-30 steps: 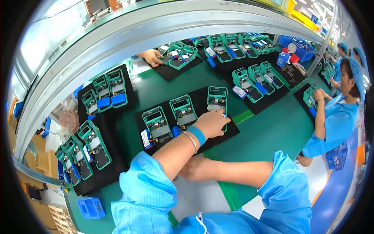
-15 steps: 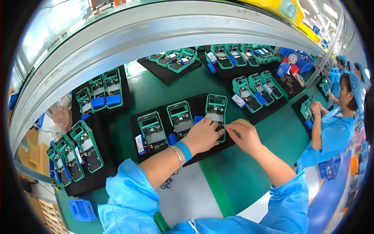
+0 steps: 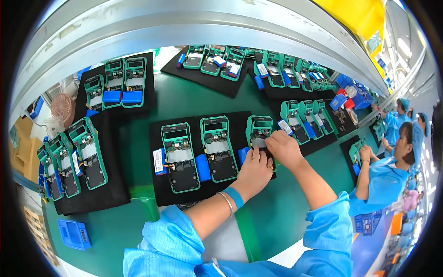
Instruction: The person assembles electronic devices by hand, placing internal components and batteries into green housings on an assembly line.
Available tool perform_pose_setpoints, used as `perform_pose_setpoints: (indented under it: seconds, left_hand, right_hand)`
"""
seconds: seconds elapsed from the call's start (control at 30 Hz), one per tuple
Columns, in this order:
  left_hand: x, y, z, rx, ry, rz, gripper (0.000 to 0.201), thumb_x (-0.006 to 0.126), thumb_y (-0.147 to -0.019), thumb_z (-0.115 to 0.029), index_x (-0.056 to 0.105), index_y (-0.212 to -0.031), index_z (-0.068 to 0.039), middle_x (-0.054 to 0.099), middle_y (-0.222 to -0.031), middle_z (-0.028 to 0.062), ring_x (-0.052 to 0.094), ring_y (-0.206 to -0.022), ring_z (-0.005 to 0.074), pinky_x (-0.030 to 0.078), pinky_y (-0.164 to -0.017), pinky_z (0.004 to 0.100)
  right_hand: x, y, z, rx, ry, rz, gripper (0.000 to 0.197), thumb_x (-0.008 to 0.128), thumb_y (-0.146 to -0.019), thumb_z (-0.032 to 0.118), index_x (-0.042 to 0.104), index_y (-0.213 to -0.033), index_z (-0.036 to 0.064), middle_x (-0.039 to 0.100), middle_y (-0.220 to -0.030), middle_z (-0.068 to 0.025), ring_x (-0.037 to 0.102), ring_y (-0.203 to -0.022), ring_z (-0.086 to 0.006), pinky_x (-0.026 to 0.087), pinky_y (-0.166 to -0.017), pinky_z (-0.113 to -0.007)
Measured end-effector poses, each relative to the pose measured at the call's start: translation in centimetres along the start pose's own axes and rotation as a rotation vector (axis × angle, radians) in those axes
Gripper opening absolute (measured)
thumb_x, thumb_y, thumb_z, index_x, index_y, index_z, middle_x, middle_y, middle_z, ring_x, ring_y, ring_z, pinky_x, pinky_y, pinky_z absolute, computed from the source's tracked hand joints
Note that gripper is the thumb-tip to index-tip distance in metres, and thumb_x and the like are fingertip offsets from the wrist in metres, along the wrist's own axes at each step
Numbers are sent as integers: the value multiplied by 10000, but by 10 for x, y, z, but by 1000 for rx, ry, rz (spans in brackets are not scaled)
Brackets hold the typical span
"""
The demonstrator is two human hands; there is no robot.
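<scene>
Both hands now on rightmost green open-backed handheld device [image 3: 259, 134], on black foam mat [image 3: 157, 184] atop green surface [image 3: 277, 212]. Right hand [image 3: 284, 147], newly arrived, fingers curled on device's upper edge; left hand [image 3: 254, 170] flat, pressing lower half. Blue battery pack [image 3: 242, 155] just left of device.

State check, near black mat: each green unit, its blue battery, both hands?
Left unit: open, battery outside, left.
Middle unit: open, battery outside, left.
Right unit: open, under both hands.
Left hand: pressing on right unit.
Right hand: fingers on right unit.
</scene>
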State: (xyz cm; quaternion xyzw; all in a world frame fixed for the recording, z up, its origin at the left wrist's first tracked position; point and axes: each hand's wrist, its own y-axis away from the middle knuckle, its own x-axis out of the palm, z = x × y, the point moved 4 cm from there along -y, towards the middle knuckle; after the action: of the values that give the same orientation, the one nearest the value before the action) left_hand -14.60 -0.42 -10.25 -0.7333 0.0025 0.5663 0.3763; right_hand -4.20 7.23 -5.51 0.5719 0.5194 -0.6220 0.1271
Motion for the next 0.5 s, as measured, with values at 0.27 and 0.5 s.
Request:
perform_pose_setpoints:
  seconds: [0.27,0.5]
  left_hand:
    - [3,1,-1,-10,-2,-56,408,677,-818,-251,674,-1133,9,631,-1135,242,581,-1140,456,450,-994,555]
    - [3,1,-2,1,-22,-108,333,605,-807,-147,686,-1080,25,633,-1090,256,588,-1131,450,472,-970,552]
  right_hand:
    - [4,-9,3,-99,47,81,178,674,-610,78,554,-742,82,502,-792,-54,565,-761,-223,505,-578,-321]
    - [5,-7,7,-111,142,107,167,666,-610,93,550,-731,85,501,-788,-48,557,-752,-206,503,-559,-304]
